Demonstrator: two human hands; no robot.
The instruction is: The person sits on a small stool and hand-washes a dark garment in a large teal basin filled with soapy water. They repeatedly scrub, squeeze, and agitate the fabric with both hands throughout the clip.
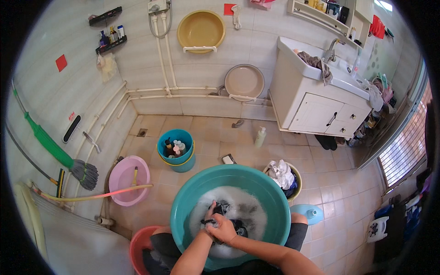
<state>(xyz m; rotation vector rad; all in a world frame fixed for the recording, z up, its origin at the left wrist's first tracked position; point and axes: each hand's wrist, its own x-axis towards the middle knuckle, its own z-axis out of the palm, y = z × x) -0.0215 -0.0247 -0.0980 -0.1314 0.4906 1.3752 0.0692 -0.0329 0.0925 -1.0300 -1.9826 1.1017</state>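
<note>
Suds (254,202) spread across the wide teal tub (184,201) at the lower centre of the frame, and a dark cloth (239,228) lies in them, partly sunk and bunched around the person's hands. From where I stand, the right hand (223,230) curls over by the left wrist, fingers bent inward; the left hand (211,211) reaches just beyond it, against the cloth. I cannot tell whether either grip is pinching fabric or merely pressing on it, as foam and overlapping hands cover the contact. My reading is that this is hand-washing at the rubbing stage, with rinsing not yet done. The next move seems to call for a firm hold on a slippery fold, so both hands can work fabric against fabric. Right of the tub, a small basin (299,182) holds white laundry (280,173); left of centre, a blue bucket (184,164) carries bottles (178,147).
</note>
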